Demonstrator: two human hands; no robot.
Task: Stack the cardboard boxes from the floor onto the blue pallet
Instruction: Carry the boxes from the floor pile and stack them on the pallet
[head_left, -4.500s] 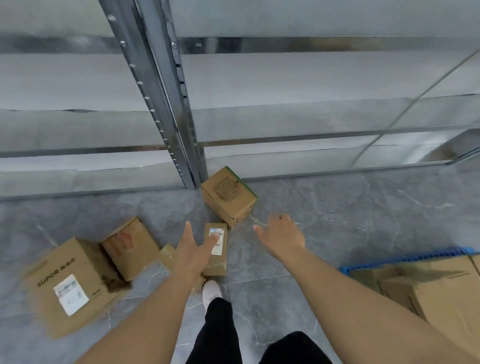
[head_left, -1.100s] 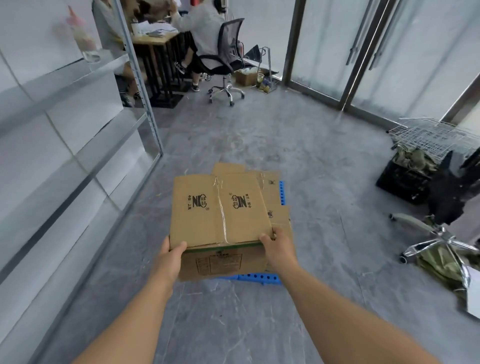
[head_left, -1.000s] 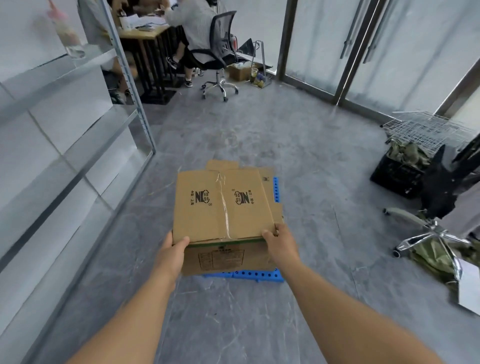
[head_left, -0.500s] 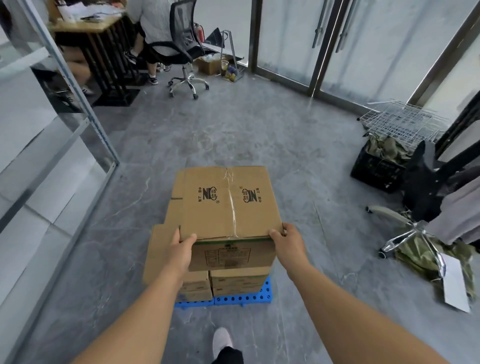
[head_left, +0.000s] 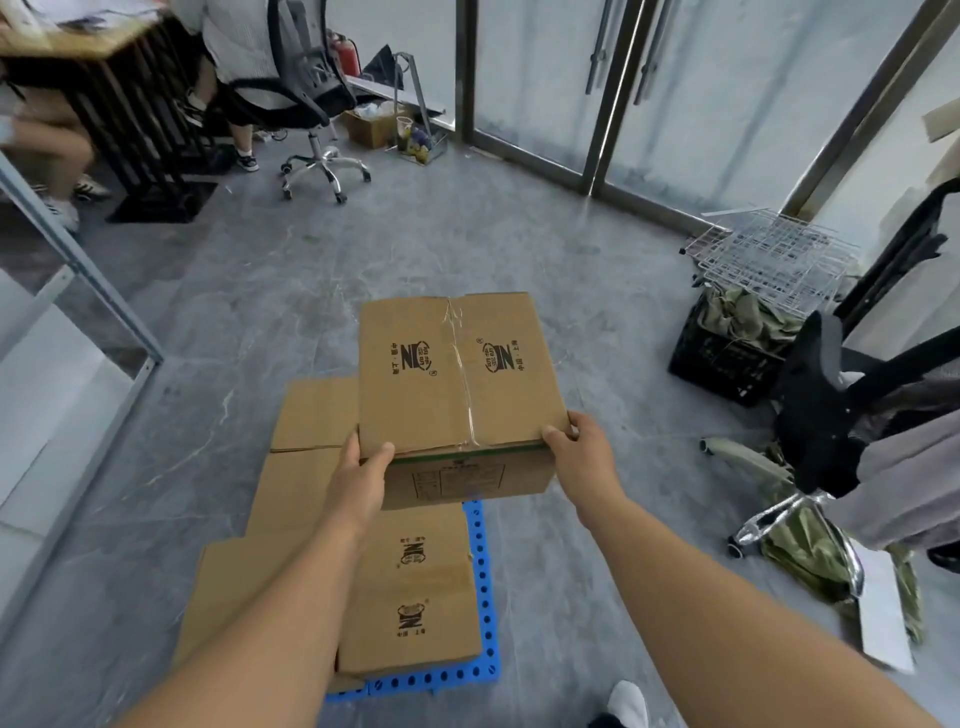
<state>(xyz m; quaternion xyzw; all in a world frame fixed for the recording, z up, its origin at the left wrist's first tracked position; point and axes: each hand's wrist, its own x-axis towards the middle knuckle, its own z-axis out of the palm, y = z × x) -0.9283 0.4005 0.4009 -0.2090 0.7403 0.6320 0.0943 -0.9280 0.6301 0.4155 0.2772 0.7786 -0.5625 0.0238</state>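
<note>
From the head view, the left hand (head_left: 358, 488) has its grip clamped on the near left corner of a taped cardboard box (head_left: 457, 384), thumb on top; the right hand (head_left: 582, 457) is clamped on the near right corner. The box is held up between them. Below the hands, stacked boxes (head_left: 410, 587) sit on the blue pallet (head_left: 485, 597).

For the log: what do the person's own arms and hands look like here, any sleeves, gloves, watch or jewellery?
Both forearms are bare right down to the bottom edge of the picture, with no sleeve showing. The left hand and the right hand wear no gloves. No watch, wristband or ring shows on either wrist or on the fingers in view. No markings show on them.
</note>
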